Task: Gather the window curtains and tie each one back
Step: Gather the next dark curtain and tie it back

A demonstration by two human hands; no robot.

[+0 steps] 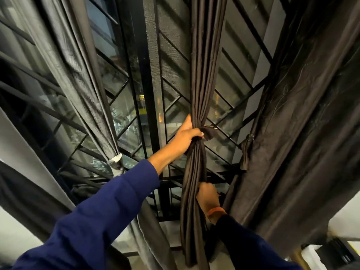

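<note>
A dark brown curtain (pixel 204 75) hangs bunched into a narrow column in the middle of the window. My left hand (pixel 187 135) grips it at mid-height, fingers curled round the bundle and a dark tie-back strip (pixel 209 133) that sticks out to the right. Lower down, my right hand (pixel 207 195) grips the same curtain from the right side. A grey curtain (pixel 83 90) on the left is cinched by a pale tie-back (pixel 116 162). On the right hangs a wide dark curtain (pixel 303 133) with a small fabric loop (pixel 247 145) on its edge.
Behind the curtains stands a window with black diagonal grille bars (pixel 173 86) and a mesh screen panel (pixel 152 55). A white ledge or shelf (pixel 344 221) with dark items sits at the lower right. Night outside, with a few lights.
</note>
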